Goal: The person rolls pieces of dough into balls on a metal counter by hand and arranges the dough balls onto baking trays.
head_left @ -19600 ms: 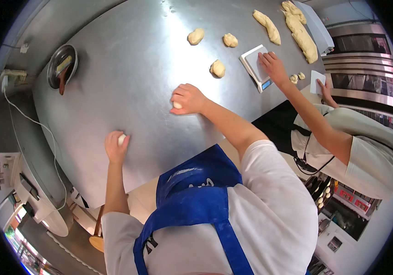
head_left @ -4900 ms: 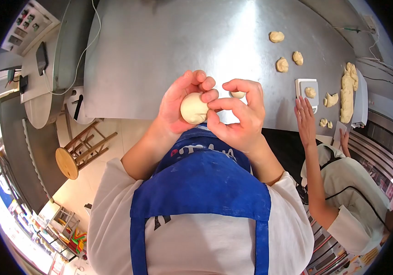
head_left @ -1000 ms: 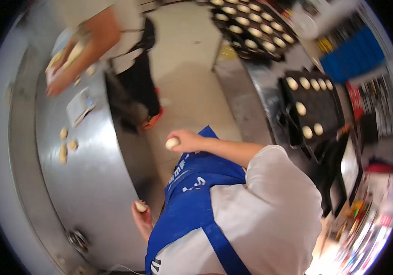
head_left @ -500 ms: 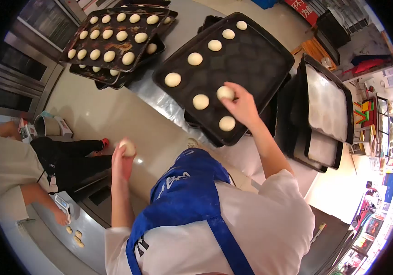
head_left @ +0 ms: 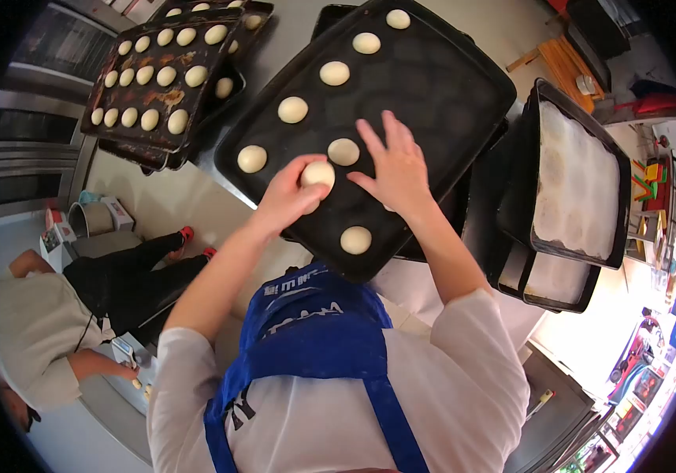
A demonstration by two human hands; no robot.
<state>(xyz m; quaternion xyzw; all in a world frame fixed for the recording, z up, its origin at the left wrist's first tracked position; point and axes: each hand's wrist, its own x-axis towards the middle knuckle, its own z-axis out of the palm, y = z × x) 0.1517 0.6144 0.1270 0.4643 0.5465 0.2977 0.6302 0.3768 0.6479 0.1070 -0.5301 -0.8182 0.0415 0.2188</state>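
Observation:
A round white dough ball (head_left: 318, 173) is in my left hand (head_left: 287, 191), pinched between thumb and fingers over the near-left part of a black baking tray (head_left: 425, 87). My right hand (head_left: 398, 167) hovers over the tray with its fingers spread and nothing in them. Just left of its fingers lies another dough ball (head_left: 343, 151). Several more balls sit along the tray's left side, such as a nearer-end ball (head_left: 252, 158). One ball (head_left: 355, 240) rests by the near corner. Pale slivers show below my left hand and under my right wrist, mostly hidden.
Stacked trays of dough balls (head_left: 129, 98) stand at the upper left. On the right are black trays with a whitish lining (head_left: 578, 177). At the lower left, a co-worker (head_left: 35, 335) reaches toward small dough pieces beside a handheld device (head_left: 123, 347).
My left hand has come up from the left, carrying its dough ball over the tray. My right hand has let go of a ball and spread its fingers. The camera view has shifted.

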